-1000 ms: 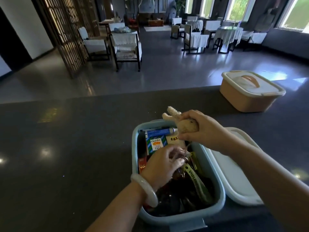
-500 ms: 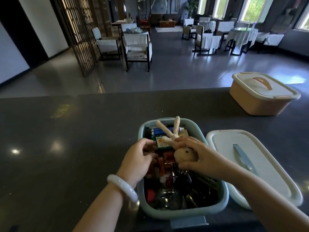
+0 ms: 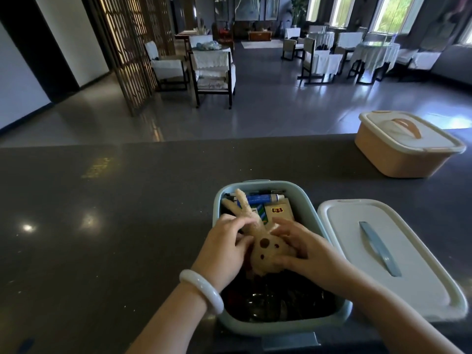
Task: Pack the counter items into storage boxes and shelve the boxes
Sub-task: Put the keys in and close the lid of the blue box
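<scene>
Since the plush rabbit toy (image 3: 265, 247) looks soft and light, it should squash down easily and be in no danger of breaking; the round head is the best place to take it, as the long thin ears would only flop. It lies over the middle of the pale blue storage box (image 3: 304, 200), head toward the person and ears pointing toward the far end, on top of a blue marker (image 3: 263, 199), small cartons and darker things I cannot make out. Both hands cup the head: the left hand (image 3: 226, 247) has its grip curled round the left side, the fingers bent against the plush, and the right hand (image 3: 302, 245) wraps the right side likewise. Beside the box on the dark desk (image 3: 102, 226) lies its white lid (image 3: 413, 267), off. A closed orange storage box (image 3: 406, 144) stands well apart.
</scene>
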Available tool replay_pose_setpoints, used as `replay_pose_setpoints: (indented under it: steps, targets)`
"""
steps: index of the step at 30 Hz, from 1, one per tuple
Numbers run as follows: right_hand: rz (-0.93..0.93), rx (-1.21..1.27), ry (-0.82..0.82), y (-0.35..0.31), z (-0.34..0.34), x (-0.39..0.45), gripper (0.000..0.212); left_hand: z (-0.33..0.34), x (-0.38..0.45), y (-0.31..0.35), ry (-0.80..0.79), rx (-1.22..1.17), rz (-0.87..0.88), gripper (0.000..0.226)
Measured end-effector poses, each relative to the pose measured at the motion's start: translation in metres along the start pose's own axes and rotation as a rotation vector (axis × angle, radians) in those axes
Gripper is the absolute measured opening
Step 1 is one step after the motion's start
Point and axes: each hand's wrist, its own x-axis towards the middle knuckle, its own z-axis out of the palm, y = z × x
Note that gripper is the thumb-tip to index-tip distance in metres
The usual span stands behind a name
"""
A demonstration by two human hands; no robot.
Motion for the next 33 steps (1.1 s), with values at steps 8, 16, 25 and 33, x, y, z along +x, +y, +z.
replay_pose_setpoints:
  steps: [8, 16, 25, 33]
  targets:
    - [0.089, -0.307, -0.139, 0.002, -0.007, 0.002, 0.060, -0.015, 0.003, -0.021, 0.064, 0.327, 0.111, 0.028]
    - [0.174, -0.450, 0.005, -0.003, -0.005, 0.006, 0.034, -0.011, -0.006, -0.010, -0.018, 0.211, 0.209, 0.048]
    - [0.086, -0.672, 0.054, -0.003, -0.011, 0.000, 0.006, -0.001, -0.008, -0.016, -0.150, 0.396, 0.310, 0.049]
    - [0.076, -0.598, 0.060, -0.005, 0.000, 0.002, 0.056, -0.001, -0.008, -0.013, -0.222, 0.397, 0.244, 0.048]
